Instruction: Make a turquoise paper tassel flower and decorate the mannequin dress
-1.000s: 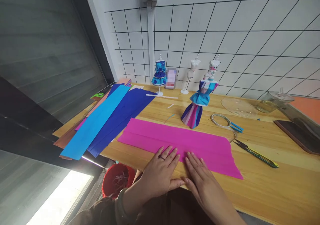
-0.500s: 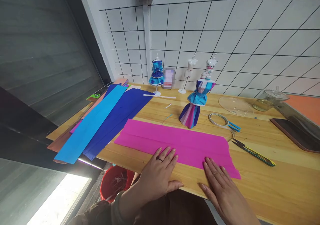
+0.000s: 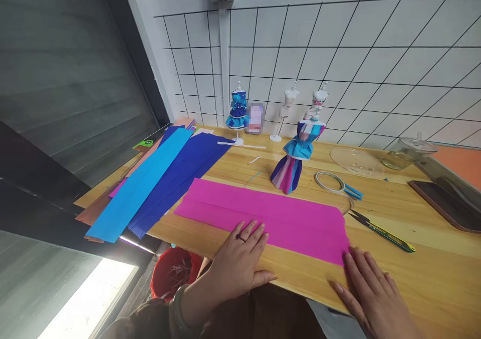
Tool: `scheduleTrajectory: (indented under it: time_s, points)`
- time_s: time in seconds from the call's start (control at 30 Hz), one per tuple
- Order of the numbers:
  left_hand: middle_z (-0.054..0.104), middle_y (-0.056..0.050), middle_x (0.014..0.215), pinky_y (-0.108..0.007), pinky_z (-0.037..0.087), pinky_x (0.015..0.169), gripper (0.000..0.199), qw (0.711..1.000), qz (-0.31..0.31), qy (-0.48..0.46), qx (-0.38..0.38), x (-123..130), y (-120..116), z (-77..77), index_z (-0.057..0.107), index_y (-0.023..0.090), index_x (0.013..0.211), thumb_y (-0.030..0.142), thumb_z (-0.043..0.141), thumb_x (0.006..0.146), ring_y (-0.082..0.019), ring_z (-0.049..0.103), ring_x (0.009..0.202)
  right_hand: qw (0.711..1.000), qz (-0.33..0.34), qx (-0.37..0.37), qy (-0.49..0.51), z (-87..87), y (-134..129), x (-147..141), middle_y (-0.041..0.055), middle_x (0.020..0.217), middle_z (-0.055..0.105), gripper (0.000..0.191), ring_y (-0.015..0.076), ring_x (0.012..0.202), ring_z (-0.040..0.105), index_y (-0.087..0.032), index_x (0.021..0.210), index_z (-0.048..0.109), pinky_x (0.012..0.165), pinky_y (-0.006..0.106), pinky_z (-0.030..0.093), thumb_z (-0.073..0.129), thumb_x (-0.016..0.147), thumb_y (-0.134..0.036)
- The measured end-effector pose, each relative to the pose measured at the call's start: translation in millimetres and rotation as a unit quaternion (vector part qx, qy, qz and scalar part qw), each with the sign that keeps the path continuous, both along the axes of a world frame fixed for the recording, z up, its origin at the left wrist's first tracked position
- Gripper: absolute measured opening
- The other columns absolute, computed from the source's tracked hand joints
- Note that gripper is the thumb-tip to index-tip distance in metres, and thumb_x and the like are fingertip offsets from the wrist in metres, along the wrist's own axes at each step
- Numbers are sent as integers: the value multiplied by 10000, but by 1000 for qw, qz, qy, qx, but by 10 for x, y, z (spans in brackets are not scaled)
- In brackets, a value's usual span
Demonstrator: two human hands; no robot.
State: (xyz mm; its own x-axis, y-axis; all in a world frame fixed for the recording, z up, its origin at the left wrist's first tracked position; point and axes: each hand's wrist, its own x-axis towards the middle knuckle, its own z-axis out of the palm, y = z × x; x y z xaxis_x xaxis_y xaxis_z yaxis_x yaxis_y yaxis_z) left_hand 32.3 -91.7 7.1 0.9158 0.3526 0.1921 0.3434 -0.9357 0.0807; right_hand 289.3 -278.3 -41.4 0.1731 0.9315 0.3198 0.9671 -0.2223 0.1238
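Observation:
A long strip of magenta crepe paper lies flat on the wooden table, a crease running along its length. My left hand rests with fingers spread on its near edge, a dark ring on one finger. At the strip's right end, my right hand lies flat, its fingertips over the near corner. Neither hand grips anything. Yellow-and-black scissors lie just beyond the right hand. Behind the strip stands a small mannequin in a blue, pink and purple paper dress.
Blue paper sheets are piled at the left. Farther back are a dressed mannequin, a bare mannequin, a tape roll, a clear plate and a dark phone. A red bin stands below the table edge.
My right hand has slid rightward to the strip's end, covering the corner that stuck out before. My left hand stays in place on the paper.

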Motion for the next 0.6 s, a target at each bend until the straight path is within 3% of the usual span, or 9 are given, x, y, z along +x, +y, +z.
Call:
scheduleTrajectory:
  time_s: [0.13,0.23,0.37,0.6]
  points:
    - [318,-72,1412,-384,119,1084,718,1000,-1,2,1,0,-4,14,281,162,1361,633,217,822,-231,222,1319,999,34,29,19,130,138,-207,165,1429,263,667,363,1310,195,-127,1410,180,954,594,292,293,867,-497]
    - [318,-74,1412,-387,115,1086,714,1000,1,3,-8,1,-7,19,287,162,1357,631,218,823,-230,212,1323,993,99,23,54,267,323,-495,131,1432,270,689,317,1303,249,-162,1426,98,999,541,287,387,862,-435]
    - [327,-79,1407,-393,131,1082,704,1000,-2,4,-15,6,-4,21,318,164,1341,630,234,821,-235,219,1321,982,168,-10,81,336,527,-783,116,1428,283,708,275,1294,288,-152,1423,112,1002,467,341,439,852,-414]
    - [314,-69,1414,-389,143,1082,693,1000,-2,8,-18,17,10,25,300,175,1350,623,238,825,-228,215,1324,986,150,-30,62,207,458,-632,124,1404,330,681,261,1278,324,-132,1410,175,981,440,386,435,856,-430]
